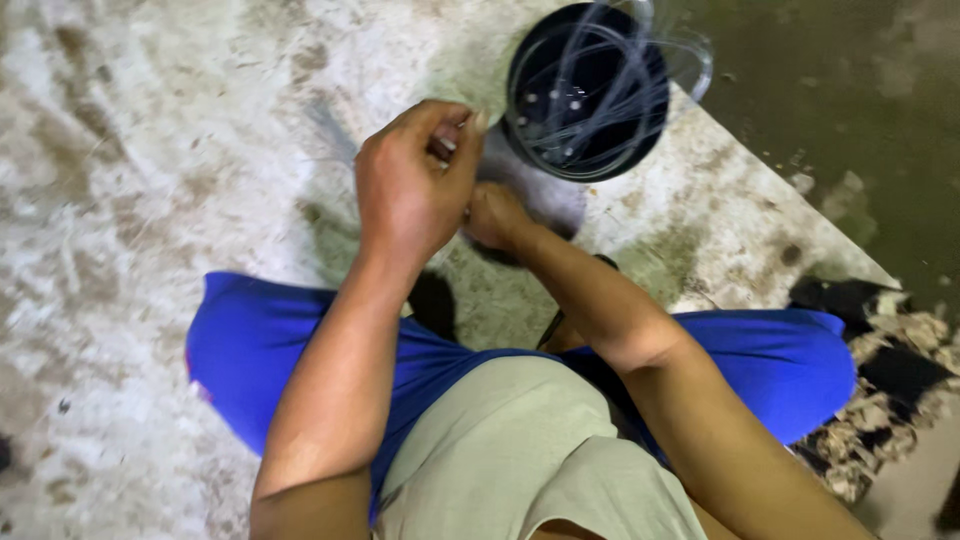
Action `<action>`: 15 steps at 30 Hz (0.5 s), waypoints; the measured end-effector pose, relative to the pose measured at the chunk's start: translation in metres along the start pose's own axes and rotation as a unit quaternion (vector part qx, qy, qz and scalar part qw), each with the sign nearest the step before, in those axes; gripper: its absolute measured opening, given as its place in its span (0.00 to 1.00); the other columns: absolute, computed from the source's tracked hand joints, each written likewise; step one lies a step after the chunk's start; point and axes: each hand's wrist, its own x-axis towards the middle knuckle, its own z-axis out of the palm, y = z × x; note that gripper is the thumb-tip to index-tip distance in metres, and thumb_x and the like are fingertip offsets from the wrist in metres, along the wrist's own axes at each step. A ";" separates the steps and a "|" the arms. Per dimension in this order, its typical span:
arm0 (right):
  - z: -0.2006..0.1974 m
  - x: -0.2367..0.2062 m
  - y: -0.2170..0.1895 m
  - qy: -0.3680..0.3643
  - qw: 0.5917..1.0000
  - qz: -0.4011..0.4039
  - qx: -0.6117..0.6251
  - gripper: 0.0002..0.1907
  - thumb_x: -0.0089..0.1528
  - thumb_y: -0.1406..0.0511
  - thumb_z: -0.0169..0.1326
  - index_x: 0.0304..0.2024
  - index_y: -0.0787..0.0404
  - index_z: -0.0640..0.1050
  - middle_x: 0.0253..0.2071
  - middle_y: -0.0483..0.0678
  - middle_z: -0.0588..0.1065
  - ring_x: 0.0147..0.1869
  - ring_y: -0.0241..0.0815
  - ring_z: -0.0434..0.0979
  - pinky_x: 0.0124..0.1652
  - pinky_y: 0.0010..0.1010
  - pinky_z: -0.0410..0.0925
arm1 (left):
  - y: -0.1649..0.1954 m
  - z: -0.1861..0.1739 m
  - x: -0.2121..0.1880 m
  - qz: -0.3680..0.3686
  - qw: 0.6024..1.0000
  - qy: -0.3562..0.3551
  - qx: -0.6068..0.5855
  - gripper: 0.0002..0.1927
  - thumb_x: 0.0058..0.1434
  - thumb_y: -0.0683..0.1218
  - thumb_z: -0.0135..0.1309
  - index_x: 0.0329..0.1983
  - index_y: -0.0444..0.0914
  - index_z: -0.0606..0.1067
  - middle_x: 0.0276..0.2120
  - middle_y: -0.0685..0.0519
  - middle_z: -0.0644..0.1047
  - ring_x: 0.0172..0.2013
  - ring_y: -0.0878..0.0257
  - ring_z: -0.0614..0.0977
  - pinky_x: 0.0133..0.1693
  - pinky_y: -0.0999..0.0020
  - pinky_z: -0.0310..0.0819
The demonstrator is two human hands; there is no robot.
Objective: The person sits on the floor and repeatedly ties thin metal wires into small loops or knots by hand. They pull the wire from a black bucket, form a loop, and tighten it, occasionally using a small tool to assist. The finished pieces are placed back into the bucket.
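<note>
Grey, stained concrete floor (120, 200), mottled white and brown; the person sits cross-legged on it, blue trousers (250, 340), pale shirt (500, 440).

Item, left hand (405, 185): raised above the lap, back of the hand to the camera. Fingers (450, 125) curled and pressed together at the tips, thumb against forefinger, apparently pinching a thin clear strand; the strand itself is too fine and blurred to confirm at the pinch.

Item, right hand (492, 215): lower, just beside and partly under the left hand, closed into a loose fist. What it grips is hidden; whether its fingers clamp a strand cannot be told.

Item, black round tub (585, 95): stands on the floor just beyond both hands, upright, open-topped. Loops of clear stiff line (640, 60) coil inside it and spring out past its right rim.

Item, far right: dark scraps and pale debris (890, 400) heaped at the floor's edge, well apart from the hands.

Handling note, as a judgement: fine springy line tangles readily. Keep the pinch firm and close to the tub, draw one strand at a time, keep light tension between the two hands, and leave the coil seated in the tub.
</note>
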 end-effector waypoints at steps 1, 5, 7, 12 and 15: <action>0.000 -0.008 0.004 0.023 1.000 0.008 0.009 0.08 0.64 0.64 0.57 0.42 0.60 0.82 0.38 0.57 0.81 0.41 0.52 0.82 0.42 0.40 0.73 | 0.000 -0.001 -0.001 -0.010 1.000 -0.016 -0.002 0.08 0.66 0.48 0.62 0.41 0.39 0.82 0.32 0.50 0.83 0.29 0.59 0.85 0.33 0.66 0.77; -0.016 -0.030 0.025 0.218 0.965 0.058 0.133 0.07 0.64 0.64 0.57 0.42 0.60 0.83 0.36 0.57 0.81 0.37 0.48 0.83 0.39 0.36 0.73 | 0.004 -0.004 -0.003 0.015 0.999 -0.035 -0.019 0.08 0.66 0.46 0.62 0.42 0.37 0.82 0.33 0.49 0.83 0.31 0.60 0.85 0.34 0.67 0.78; -0.037 -0.026 0.048 0.309 0.932 0.147 0.123 0.08 0.65 0.64 0.57 0.43 0.60 0.83 0.36 0.56 0.81 0.35 0.46 0.84 0.38 0.35 0.73 | 0.006 -0.004 -0.003 0.008 0.999 -0.048 -0.024 0.08 0.67 0.46 0.62 0.42 0.36 0.81 0.34 0.49 0.83 0.30 0.61 0.85 0.33 0.68 0.78; -0.093 -0.015 0.105 0.472 0.865 0.150 0.079 0.06 0.68 0.65 0.57 0.42 0.61 0.82 0.38 0.53 0.83 0.40 0.44 0.84 0.42 0.33 0.74 | 0.007 -0.001 -0.004 0.003 0.998 -0.059 -0.015 0.08 0.66 0.46 0.62 0.42 0.36 0.81 0.32 0.48 0.83 0.30 0.61 0.85 0.33 0.68 0.78; -0.121 -0.007 0.128 0.449 0.867 0.211 0.049 0.07 0.65 0.65 0.60 0.42 0.61 0.83 0.35 0.54 0.83 0.38 0.48 0.84 0.41 0.35 0.73 | 0.007 0.002 -0.003 0.012 0.997 -0.070 -0.017 0.08 0.66 0.46 0.62 0.42 0.36 0.81 0.33 0.48 0.83 0.29 0.61 0.85 0.33 0.67 0.78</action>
